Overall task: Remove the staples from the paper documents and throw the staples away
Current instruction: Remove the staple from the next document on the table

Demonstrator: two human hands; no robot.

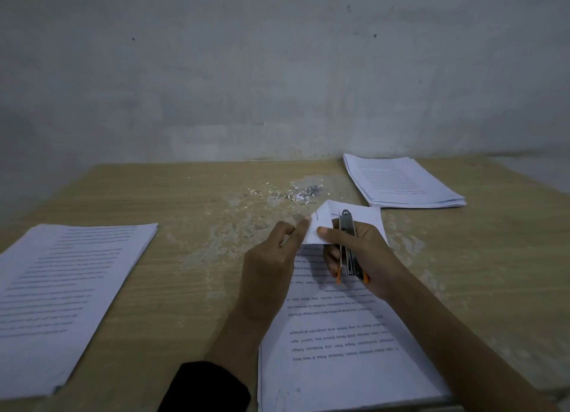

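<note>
Head view: left hand [271, 257] pinches document [345, 350] corner; right hand [364, 254] grips staple remover [348, 245]

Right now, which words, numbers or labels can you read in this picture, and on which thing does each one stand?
None can be quoted with confidence.
Document under the hands: printed paragraphs, upside down to the camera, too small and blurred; a page number near its lower left corner, unclear.
Left stack: lines of print, blurred.
Far right stack: lines of print, too small.
Staple remover in the right hand: no label visible.
</note>
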